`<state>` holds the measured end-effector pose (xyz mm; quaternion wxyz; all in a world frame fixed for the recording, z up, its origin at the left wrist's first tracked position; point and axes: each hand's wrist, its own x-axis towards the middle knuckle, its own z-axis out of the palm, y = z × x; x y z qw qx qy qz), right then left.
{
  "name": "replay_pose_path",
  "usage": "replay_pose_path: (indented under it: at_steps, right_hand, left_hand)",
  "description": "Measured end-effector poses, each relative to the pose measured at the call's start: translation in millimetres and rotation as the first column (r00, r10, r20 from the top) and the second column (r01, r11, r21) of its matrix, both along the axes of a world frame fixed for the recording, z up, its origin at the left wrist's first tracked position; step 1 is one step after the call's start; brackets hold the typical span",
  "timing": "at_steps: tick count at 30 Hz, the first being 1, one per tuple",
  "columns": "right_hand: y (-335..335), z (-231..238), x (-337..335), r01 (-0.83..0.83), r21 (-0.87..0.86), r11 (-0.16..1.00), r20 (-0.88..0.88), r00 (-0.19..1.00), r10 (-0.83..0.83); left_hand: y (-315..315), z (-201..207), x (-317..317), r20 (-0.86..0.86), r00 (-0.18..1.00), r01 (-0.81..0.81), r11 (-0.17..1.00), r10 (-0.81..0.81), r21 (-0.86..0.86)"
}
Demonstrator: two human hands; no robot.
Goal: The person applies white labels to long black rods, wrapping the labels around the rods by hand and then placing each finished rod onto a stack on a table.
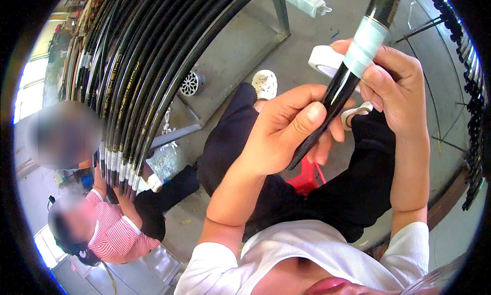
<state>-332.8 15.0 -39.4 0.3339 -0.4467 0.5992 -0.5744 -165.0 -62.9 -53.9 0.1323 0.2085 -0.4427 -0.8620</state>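
A glossy black rod [340, 88], resembling a fishing rod, slants across in front of me from upper right to a dull dark end at lower left. My left hand [286, 121] is closed around its lower part, thumb on top. Pale green-white tape [367, 42] is wound around the rod higher up. There my right hand [399, 83] grips it, thumb pressed near the tape's lower edge. Behind the rod, a white roll of tape [323, 57] sits at the right hand's fingertips. The rod's upper end runs out of view.
Several long black rods [153, 80] with taped lower ends hang over the left side. A person in a striped shirt [112, 226] and another person sit there. A metal frame [250, 60] stands ahead, a red stool [307, 177] below me, and a dark rack [468, 85] at right.
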Motion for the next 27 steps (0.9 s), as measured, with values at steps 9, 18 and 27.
replay_pose_path:
  at_steps: [9,18,27]
  right_hand:
    - [-3.1,-2.9,2.5,0.033,0.018,0.999,-0.007,0.999,-0.033]
    - [-3.8,-2.7,3.2,0.036,0.022,0.999,-0.022,0.999,-0.035]
    - [-4.5,-4.1,7.0,0.125,0.022,0.992,-0.072,0.99,-0.124]
  left_hand:
    - [-1.1,-3.6,2.7,-0.022,1.0,0.011,1.0,-0.011,-0.013]
    - [1.6,-1.2,-0.4,0.003,0.999,-0.038,0.997,0.039,-0.063]
    - [6.8,-11.2,-2.3,-0.022,0.986,-0.164,0.935,0.166,-0.316]
